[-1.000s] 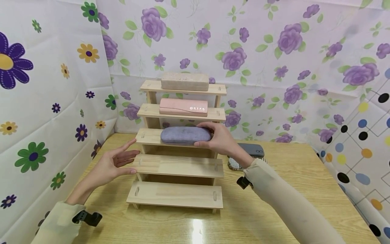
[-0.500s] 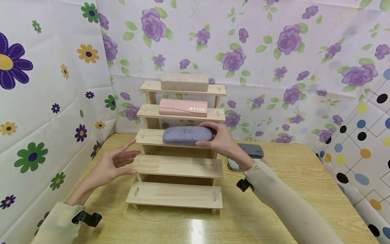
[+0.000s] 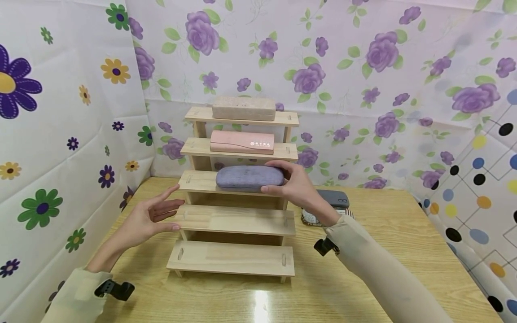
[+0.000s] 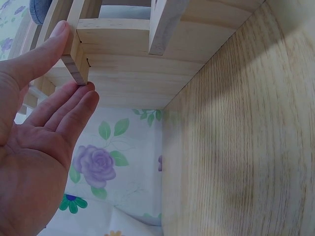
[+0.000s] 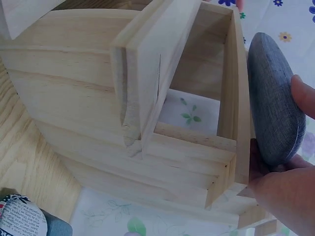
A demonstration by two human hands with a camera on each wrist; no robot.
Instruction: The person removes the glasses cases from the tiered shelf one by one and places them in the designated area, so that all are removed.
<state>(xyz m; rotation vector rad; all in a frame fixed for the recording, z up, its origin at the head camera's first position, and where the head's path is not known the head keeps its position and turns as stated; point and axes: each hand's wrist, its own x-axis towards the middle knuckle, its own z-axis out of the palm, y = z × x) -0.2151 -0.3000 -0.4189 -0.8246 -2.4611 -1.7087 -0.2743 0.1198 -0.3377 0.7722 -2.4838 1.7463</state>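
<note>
A blue-grey fabric glasses case (image 3: 249,177) lies along the middle step of a wooden stepped rack (image 3: 238,220). My right hand (image 3: 296,185) pinches the case's right end between thumb and fingers; in the right wrist view the case (image 5: 273,101) stands close against the board's edge. My left hand (image 3: 147,220) is at the rack's left side, fingers nearly straight. In the left wrist view, the fingertips of the left hand (image 4: 42,128) are at the end of a step board (image 4: 76,61); whether they press on it I cannot tell.
On the two upper steps lie a pink glasses case (image 3: 242,142) and a beige box-shaped case (image 3: 244,108). Behind my right forearm, a dark grey case (image 3: 334,198) and a patterned case (image 3: 310,217) sit on the wooden table (image 3: 383,251). Flowered cloth (image 3: 242,49) hangs behind.
The blue-grey glasses case has slid slightly to the right along the middle step, with my right hand holding it. My left hand has stayed at the rack's left side.
</note>
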